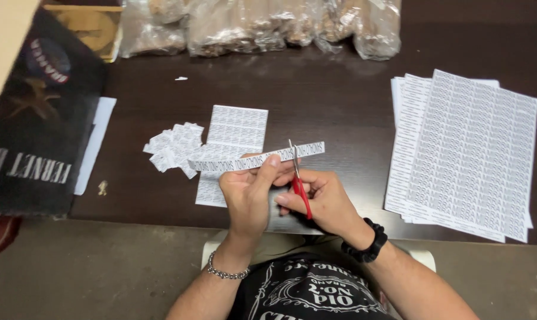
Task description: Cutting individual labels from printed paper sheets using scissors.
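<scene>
Left of centre on the table (339, 101), cut labels (172, 148) lie piled; the left hand (247, 192) pinches the printed strip (253, 159) level so red-handled scissors (298, 178), gripped in the right hand (322, 201), cross it squarely, uncut sheets (470, 154) stacked right.

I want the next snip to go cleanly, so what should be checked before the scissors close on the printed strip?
1. Strip held firmly: ok, the left hand pinches the paper strip with its thumb on top.
2. Blades across the strip: ok, the red-handled scissors in the right hand meet it near the thumb.
3. Blades on a gap between labels: cannot tell, print too small.
4. Fingers out of the blades' path: cannot tell, the thumb lies close.
5. Place for cut pieces: ok, pile of cut labels on the dark table.
</scene>
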